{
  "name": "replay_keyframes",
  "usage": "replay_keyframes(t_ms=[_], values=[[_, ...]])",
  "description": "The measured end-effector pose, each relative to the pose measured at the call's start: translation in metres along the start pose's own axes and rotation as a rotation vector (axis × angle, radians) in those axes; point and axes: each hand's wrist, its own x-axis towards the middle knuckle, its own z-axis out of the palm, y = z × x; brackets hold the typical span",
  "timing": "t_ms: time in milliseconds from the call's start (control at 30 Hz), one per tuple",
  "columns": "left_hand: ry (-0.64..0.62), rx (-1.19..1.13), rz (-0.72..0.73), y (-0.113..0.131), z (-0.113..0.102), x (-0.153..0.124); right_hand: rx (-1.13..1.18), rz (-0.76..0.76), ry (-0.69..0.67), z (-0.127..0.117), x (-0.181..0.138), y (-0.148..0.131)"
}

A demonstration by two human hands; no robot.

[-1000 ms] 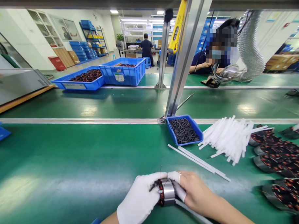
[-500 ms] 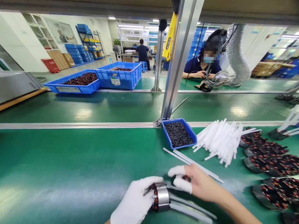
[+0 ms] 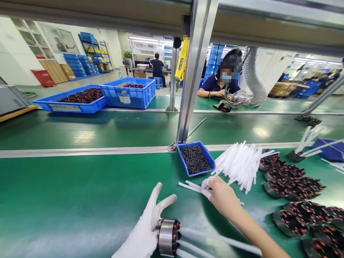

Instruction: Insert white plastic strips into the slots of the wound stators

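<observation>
My left hand point(image 3: 141, 233), in a white glove, grips a round metal stator point(image 3: 166, 238) with copper windings low in the view. Its index finger and thumb stick out. White sleeve tubes point(image 3: 202, 243) trail from the stator to the right. My right hand point(image 3: 219, 194), bare with white finger cots, reaches forward to the loose white tubes point(image 3: 191, 187) lying on the green belt. Its fingertips pinch at one of them. Beyond lie a pile of white tubes point(image 3: 240, 165) and a small blue tray point(image 3: 195, 158) of black pieces.
Several wound stators point(image 3: 296, 189) lie on the belt at the right. A metal post point(image 3: 192, 69) rises behind the blue tray. Blue bins point(image 3: 128, 93) of parts stand far left. A masked person point(image 3: 221, 83) works across the line under a duct hose point(image 3: 254, 81).
My right hand left the stator and moved forward to the loose tubes. My left hand turned the stator and spread its finger and thumb. The camera tilted upward.
</observation>
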Motion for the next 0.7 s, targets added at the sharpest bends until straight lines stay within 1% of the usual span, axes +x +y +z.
replay_keyframes(t_ms=[67,100,133,233,300,433,567,700], values=[[0.002,0.048,0.023,0.004,-0.001,-0.001,0.029,-0.003,-0.018,-0.004,-0.002,0.001],[0.014,0.078,0.023,0.007,-0.001,-0.002,0.080,-0.014,-0.033,-0.007,-0.003,0.001],[0.029,0.103,0.009,0.010,0.000,-0.003,0.166,-0.034,-0.058,-0.011,-0.005,0.001],[0.068,0.108,-0.065,0.018,0.003,-0.005,0.536,-0.142,-0.176,-0.024,-0.011,-0.003],[0.085,0.092,-0.091,0.019,0.006,-0.005,0.677,-0.212,-0.237,-0.030,-0.014,-0.006],[0.120,0.093,-0.086,0.018,0.009,-0.003,0.668,-0.260,-0.283,-0.033,-0.017,-0.010],[0.133,0.139,-0.159,0.019,0.013,-0.002,0.656,-0.311,-0.330,-0.030,-0.019,-0.014],[0.167,0.142,-0.149,0.019,0.012,-0.001,0.665,-0.364,-0.336,-0.029,-0.022,-0.020]])
